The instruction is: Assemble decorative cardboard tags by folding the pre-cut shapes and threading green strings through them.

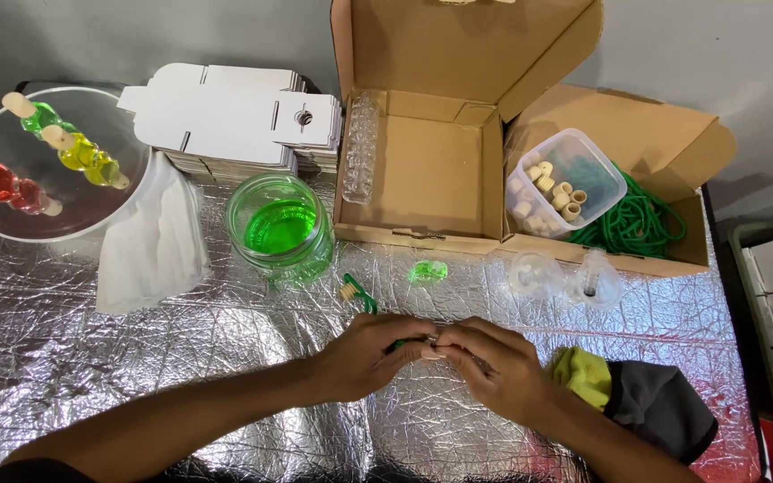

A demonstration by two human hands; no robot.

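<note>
My left hand [370, 354] and my right hand [491, 365] meet fingertip to fingertip over the foil-covered table [225, 358], pinching a small item with a green cord [397, 343] that shows between them; the item itself is mostly hidden. A green cord with a cork end [357, 292] runs from the hands toward the glass jar of green liquid [281, 230]. A small green-filled glass bottle [428, 270] lies just beyond my hands.
An open cardboard box [422, 170] holds a row of clear small bottles [361, 148]. A plastic tub of corks [564, 182] and coiled green cord [637, 224] sit in its right part. Clear round bottles [565, 277], flat white cartons [234, 116], glass bowl [46, 170], yellow-grey cloth [628, 394].
</note>
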